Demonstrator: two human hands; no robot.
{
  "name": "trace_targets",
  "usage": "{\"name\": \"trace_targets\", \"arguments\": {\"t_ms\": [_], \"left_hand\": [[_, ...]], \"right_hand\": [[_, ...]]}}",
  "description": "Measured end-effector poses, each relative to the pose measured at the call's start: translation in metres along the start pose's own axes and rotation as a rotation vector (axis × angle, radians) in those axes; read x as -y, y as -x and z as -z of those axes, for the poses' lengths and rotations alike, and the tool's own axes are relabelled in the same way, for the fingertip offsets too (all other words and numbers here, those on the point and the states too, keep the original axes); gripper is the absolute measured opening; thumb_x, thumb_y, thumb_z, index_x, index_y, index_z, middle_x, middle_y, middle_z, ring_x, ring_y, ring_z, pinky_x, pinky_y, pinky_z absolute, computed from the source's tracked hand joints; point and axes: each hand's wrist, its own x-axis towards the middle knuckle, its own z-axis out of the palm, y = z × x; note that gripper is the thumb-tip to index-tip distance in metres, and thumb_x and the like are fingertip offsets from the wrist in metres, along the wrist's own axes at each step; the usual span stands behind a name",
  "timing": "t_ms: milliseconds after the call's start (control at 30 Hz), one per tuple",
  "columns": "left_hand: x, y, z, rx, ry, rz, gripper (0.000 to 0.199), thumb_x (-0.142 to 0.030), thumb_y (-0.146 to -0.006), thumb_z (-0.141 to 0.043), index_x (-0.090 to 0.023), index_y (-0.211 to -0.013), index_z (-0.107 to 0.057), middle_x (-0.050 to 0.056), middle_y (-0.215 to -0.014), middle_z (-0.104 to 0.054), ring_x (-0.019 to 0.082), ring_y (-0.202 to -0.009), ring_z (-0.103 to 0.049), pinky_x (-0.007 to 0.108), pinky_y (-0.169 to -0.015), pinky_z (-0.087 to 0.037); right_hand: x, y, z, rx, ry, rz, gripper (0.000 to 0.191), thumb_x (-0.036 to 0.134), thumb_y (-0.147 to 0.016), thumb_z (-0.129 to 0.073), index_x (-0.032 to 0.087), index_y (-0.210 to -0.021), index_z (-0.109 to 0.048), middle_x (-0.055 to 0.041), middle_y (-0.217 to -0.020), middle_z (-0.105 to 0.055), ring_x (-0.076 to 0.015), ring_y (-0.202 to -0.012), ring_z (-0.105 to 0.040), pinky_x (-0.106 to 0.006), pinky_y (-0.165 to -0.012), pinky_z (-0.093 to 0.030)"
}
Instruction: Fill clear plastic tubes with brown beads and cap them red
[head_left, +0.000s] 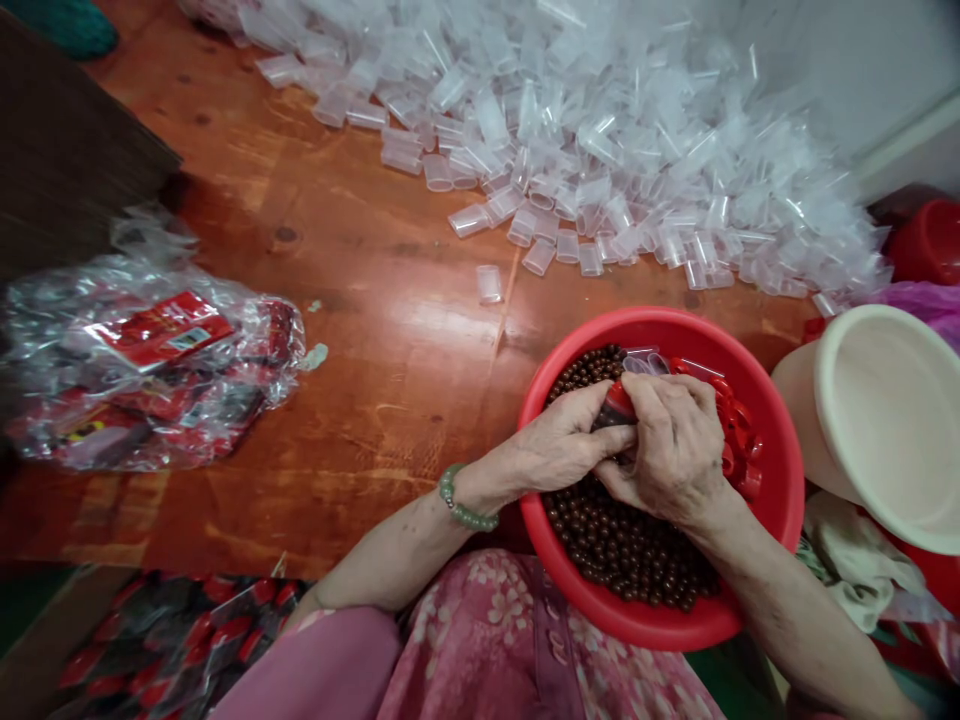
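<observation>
- Red-capped tube: mostly hidden by fingers, held over the middle of the red plastic basin.
- Dark brown board: far to the left of the basin, beyond the plastic bag of red packets, which lies on the polished wooden tabletop.
- Dark packets with red ends: lower left of the basin, below the tabletop's near edge.
- Left hand: comes in from the basin's left side, fingers together and clamped around the tube; a green bead bracelet circles the wrist.
- Brown beads: a thick layer inside the basin, beneath both hands.
- Pink floral garment: covers the person's lap, touching the basin's near side.
- Clear plastic tubes: a large heap beyond the basin, with a few small ones inside it.
- Right hand: fingers curved and clamped on the tube from the other side.
- Red plastic caps: heaped inside the basin, along its right wall.
- Cream plastic tub: tilted, just right of the basin, with a crumpled cloth below it and a red tub beyond it.
</observation>
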Motion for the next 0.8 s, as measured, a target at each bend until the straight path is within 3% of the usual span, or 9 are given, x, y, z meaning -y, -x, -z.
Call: {"name": "trace_targets", "arguments": {"t_ms": [167,267,467,567,700,800], "left_hand": [[-0.001,-0.0011,-0.0004,-0.067,0.202,0.054,0.043,-0.052,-0.074,-0.081,-0.015,-0.093,-0.068,0.002,-0.082,-0.068,0.015,-0.081,-0.064,0.03,-0.084,-0.053],[-0.0024,0.0,0.001,-0.017,0.292,0.143,0.041,-0.049,-0.072,-0.084,-0.014,-0.083,-0.066,0.0,-0.073,-0.064,0.011,-0.069,-0.06,0.026,-0.073,-0.051],[-0.0008,0.0044,0.0034,0.058,0.304,0.115,0.036,-0.046,-0.078,-0.08,-0.014,-0.08,-0.065,0.002,-0.074,-0.065,0.011,-0.071,-0.061,0.023,-0.073,-0.049],[0.0002,0.0057,0.0016,0.055,0.327,0.122,0.04,-0.055,-0.082,-0.073,-0.016,-0.077,-0.067,0.001,-0.068,-0.065,0.012,-0.066,-0.062,0.024,-0.069,-0.051],[0.0006,0.0035,-0.0034,-0.039,0.36,0.181,0.058,-0.072,-0.087,-0.053,-0.018,-0.074,-0.069,0.003,-0.063,-0.066,0.02,-0.074,-0.069,0.032,-0.071,-0.057],[0.002,-0.0003,-0.0057,-0.208,0.321,0.167,0.045,-0.062,-0.089,-0.056,-0.02,-0.084,-0.072,0.004,-0.077,-0.073,0.025,-0.096,-0.071,0.037,-0.085,-0.059]], "right_hand": [[0.0016,-0.0028,0.0064,0.115,-0.064,-0.064,0.065,0.029,-0.088,-0.062,0.004,-0.143,-0.037,-0.023,-0.122,-0.062,-0.0314,-0.114,-0.059,-0.045,-0.092,-0.052],[0.0,0.0002,0.0045,0.027,-0.085,-0.069,0.071,0.034,-0.087,-0.067,0.005,-0.144,-0.037,-0.0236,-0.122,-0.062,-0.032,-0.112,-0.061,-0.045,-0.091,-0.054],[-0.0047,0.0006,-0.0005,-0.096,-0.112,-0.01,0.067,0.033,-0.082,-0.072,0.004,-0.136,-0.045,-0.0206,-0.107,-0.067,-0.0294,-0.097,-0.066,-0.043,-0.084,-0.056],[-0.0038,-0.0022,0.0008,-0.128,-0.084,0.036,0.066,0.034,-0.083,-0.071,0.003,-0.136,-0.045,-0.019,-0.103,-0.069,-0.0285,-0.096,-0.066,-0.045,-0.087,-0.055],[-0.0012,-0.0032,0.001,-0.134,-0.041,0.096,0.066,0.034,-0.086,-0.069,0.001,-0.137,-0.044,-0.0199,-0.1,-0.07,-0.0278,-0.093,-0.067,-0.045,-0.088,-0.054],[0.0004,-0.0034,-0.0015,-0.115,-0.019,0.115,0.064,0.034,-0.089,-0.064,0.001,-0.14,-0.042,-0.0199,-0.102,-0.07,-0.0273,-0.093,-0.067,-0.045,-0.086,-0.054]]}}
